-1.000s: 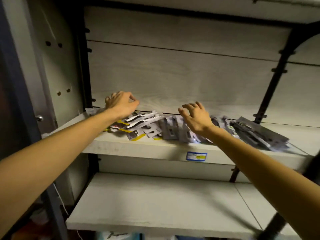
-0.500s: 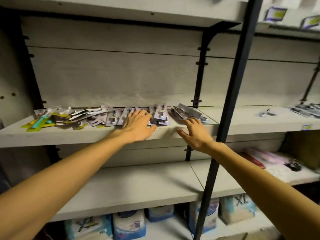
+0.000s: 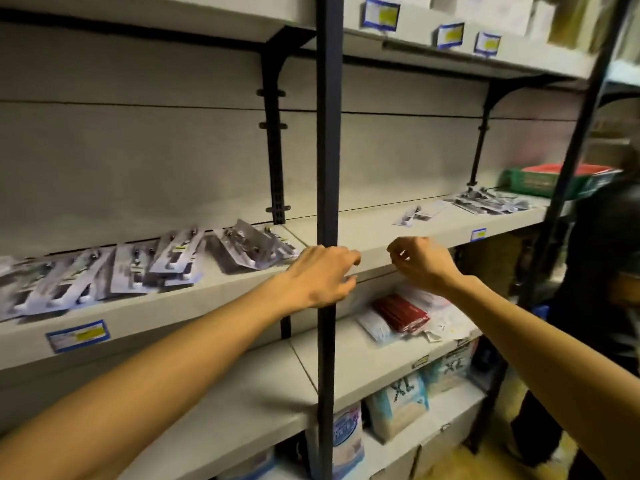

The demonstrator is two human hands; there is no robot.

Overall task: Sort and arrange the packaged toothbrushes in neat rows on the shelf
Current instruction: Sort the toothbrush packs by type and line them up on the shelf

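From the head camera, we look along a grey shop shelf (image 3: 381, 233) at chest height, with both our bare arms stretched toward its front edge. Our left hand (image 3: 322, 277) hovers at the shelf edge, fingers loosely curled, its grip holding nothing; a dark vertical upright post (image 3: 327, 168) crosses in front of it and hides part of the knuckles. Our right hand (image 3: 420, 263) hangs just to the right of the post, fingers curled inward, and its grip also looks empty. The packaged toothbrushes (image 3: 166, 261) lie on the shelf to the left of the post in overlapping, slanted stacks, roughly in a row but not yet square. Well to the right, one single pack (image 3: 417, 213) lies alone, and beyond it a loose far pile (image 3: 488, 202) sits near the back wall. We judge the hands are reaching rightward to gather those strays, and the post stands between the two groups. Blue-and-yellow price labels (image 3: 78, 336) mark the shelf edges. Below, a red packet (image 3: 401, 311) rests on the lower shelf, with pale bagged goods (image 3: 398, 403) beneath. A person in dark clothing (image 3: 602, 271) stands at the right edge.
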